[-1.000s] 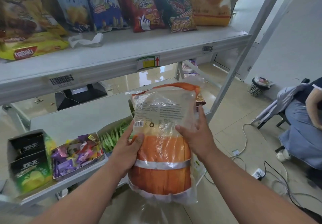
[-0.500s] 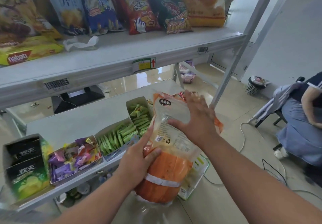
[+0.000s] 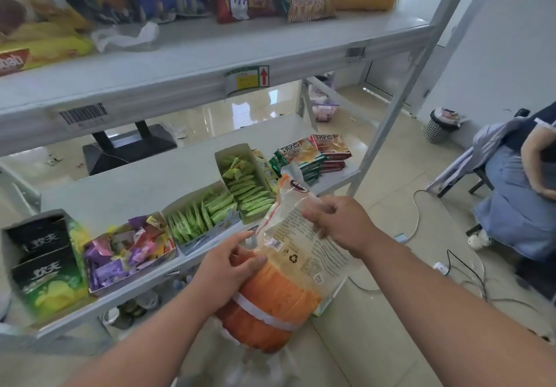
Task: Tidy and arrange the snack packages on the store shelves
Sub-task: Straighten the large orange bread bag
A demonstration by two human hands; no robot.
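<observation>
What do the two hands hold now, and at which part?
Both hold the orange bread bag: the left hand grips its filled lower part, the right hand pinches the clear, loose upper part.

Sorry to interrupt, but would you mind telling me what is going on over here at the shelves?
A person is tidying snacks at a white store shelf. Both hands hold one clear bag of orange sliced bread in front of the lower shelf: the left hand grips its middle, the right hand pinches the printed upper part. The bag is tilted and not yet on a shelf. Boxes of green packets and mixed candy sit on that shelf.
</observation>
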